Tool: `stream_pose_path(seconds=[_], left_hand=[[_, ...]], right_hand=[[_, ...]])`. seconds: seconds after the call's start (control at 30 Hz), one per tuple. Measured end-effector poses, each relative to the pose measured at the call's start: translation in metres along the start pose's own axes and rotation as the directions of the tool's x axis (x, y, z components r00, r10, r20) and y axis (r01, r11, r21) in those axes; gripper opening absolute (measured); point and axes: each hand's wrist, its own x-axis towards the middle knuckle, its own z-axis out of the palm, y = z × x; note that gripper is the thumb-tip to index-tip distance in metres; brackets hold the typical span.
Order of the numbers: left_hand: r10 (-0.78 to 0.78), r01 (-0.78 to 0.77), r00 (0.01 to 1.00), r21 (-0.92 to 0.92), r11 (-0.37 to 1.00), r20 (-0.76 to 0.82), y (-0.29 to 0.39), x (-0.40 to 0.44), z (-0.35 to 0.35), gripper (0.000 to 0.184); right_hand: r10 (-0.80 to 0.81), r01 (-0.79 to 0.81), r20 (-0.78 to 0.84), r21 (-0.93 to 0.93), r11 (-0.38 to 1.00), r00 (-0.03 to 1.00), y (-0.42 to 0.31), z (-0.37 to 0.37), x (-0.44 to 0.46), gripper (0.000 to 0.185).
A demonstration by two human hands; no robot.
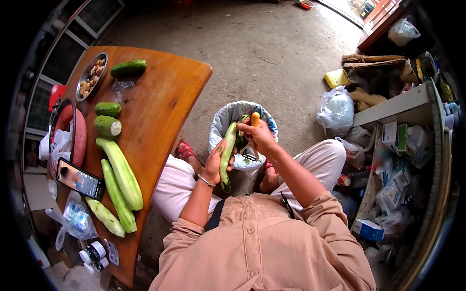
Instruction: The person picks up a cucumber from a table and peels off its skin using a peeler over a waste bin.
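Note:
My left hand [214,164] is wrapped round a long, mostly peeled cucumber [227,154], held upright at a slant with dark green skin left at its lower end. My right hand [258,136] grips a peeler [255,119] with a yellow-orange handle; its metal head [250,156] points down, apart from the cucumber. The right fingertips are at the cucumber's upper end; whether they press on it I cannot tell. Below both hands stands a bin [217,123] lined with a white bag, with green peelings [241,140] inside.
On the wooden table [160,104] at left lie peeled cucumbers [121,172], unpeeled pieces [108,125], a whole green cucumber [128,68], a bowl of garlic [92,77], a pink basket [78,138] and a phone [80,178]. Cluttered shelves [393,116] line the right side.

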Motion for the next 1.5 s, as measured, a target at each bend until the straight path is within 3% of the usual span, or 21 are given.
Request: stream_pose_path(seconds=[0.2,0.3,0.43,0.5,0.57,0.67,0.7,0.77,0.8,0.87,0.9,0.97,1.0,1.03,1.1,1.23,1.37,1.5], left_hand=[[-0.001,0.001,1.0,-0.014,1.0,0.012,0.0,-0.001,-0.003,0.035],[-0.004,0.006,1.0,-0.077,0.997,0.026,-0.003,-0.004,-0.014,0.034],[-0.014,0.014,1.0,-0.107,0.994,0.001,-0.004,-0.004,-0.01,0.033],[0.022,-0.024,1.0,-0.143,0.989,-0.018,-0.004,-0.003,-0.011,0.032],[0.032,-0.035,0.999,-0.134,0.99,-0.027,-0.004,-0.003,-0.01,0.033],[0.04,-0.044,0.998,-0.091,0.995,-0.045,-0.001,-0.003,-0.009,0.034],[0.041,-0.044,0.999,-0.094,0.995,-0.029,-0.001,-0.004,-0.01,0.036],[0.044,-0.046,0.999,-0.101,0.994,-0.014,-0.003,-0.003,-0.015,0.037],[0.039,-0.039,0.999,-0.097,0.994,-0.002,-0.003,-0.003,-0.016,0.038],[0.036,-0.034,0.999,-0.096,0.995,0.012,-0.004,-0.002,-0.018,0.038],[0.033,-0.033,0.999,-0.058,0.998,-0.001,-0.002,-0.003,-0.014,0.037],[0.027,-0.028,0.999,-0.022,0.999,-0.016,-0.001,-0.004,-0.009,0.036],[0.005,-0.005,1.0,-0.016,1.0,-0.011,0.0,-0.004,-0.007,0.035],[-0.019,0.019,1.0,-0.009,1.0,-0.005,0.0,-0.004,-0.007,0.035],[-0.043,0.043,0.999,0.008,0.999,-0.006,-0.001,-0.003,-0.006,0.034],[-0.09,0.09,0.996,0.007,0.996,-0.002,-0.002,-0.004,-0.002,0.033],[-0.087,0.088,0.995,-0.019,0.996,0.041,-0.002,-0.011,-0.005,0.032],[-0.055,0.053,0.984,0.016,0.998,0.172,0.006,-0.015,-0.003,0.032]], right_hand=[[-0.022,0.025,-0.017,0.148,0.989,1.0,0.003,0.0,0.004,0.015],[-0.115,0.158,-0.154,0.307,0.938,0.981,-0.01,-0.018,0.015,0.015],[-0.154,0.18,-0.192,0.126,0.975,0.969,-0.025,-0.023,0.014,0.014],[-0.181,0.155,-0.171,-0.155,0.976,0.968,-0.015,-0.018,0.009,0.01],[-0.145,0.126,-0.038,-0.315,0.941,0.989,0.005,-0.022,0.012,0.005],[-0.247,0.232,0.055,-0.579,0.782,0.968,0.036,-0.023,0.018,0.012],[-0.401,0.389,0.141,-0.655,0.647,0.905,0.041,-0.022,0.021,0.013],[-0.575,0.505,0.208,-0.753,0.423,0.791,0.048,-0.025,0.024,0.014],[-0.574,0.505,0.209,-0.753,0.423,0.792,0.046,-0.023,0.024,0.014],[-0.406,0.394,0.072,-0.441,0.806,0.911,0.038,-0.02,0.026,0.013],[-0.439,0.43,0.053,-0.335,0.839,0.897,0.038,-0.022,0.033,0.013],[-0.279,0.271,-0.086,-0.095,0.958,0.956,-0.001,-0.009,0.015,0.022],[-0.282,0.309,-0.193,0.131,0.942,0.94,-0.013,0.005,0.012,0.031],[-0.386,0.414,-0.175,0.175,0.893,0.906,-0.022,0.007,0.009,0.034],[-0.417,0.44,-0.141,0.301,0.846,0.898,-0.034,0.012,0.008,0.036],[-0.386,0.364,0.021,0.29,0.885,0.922,-0.031,0.03,0.006,0.04],[-0.295,0.318,-0.119,0.418,0.851,0.948,-0.025,0.016,0.021,0.037],[-0.375,0.435,-0.263,0.23,0.871,0.889,-0.031,-0.023,0.035,0.034]])
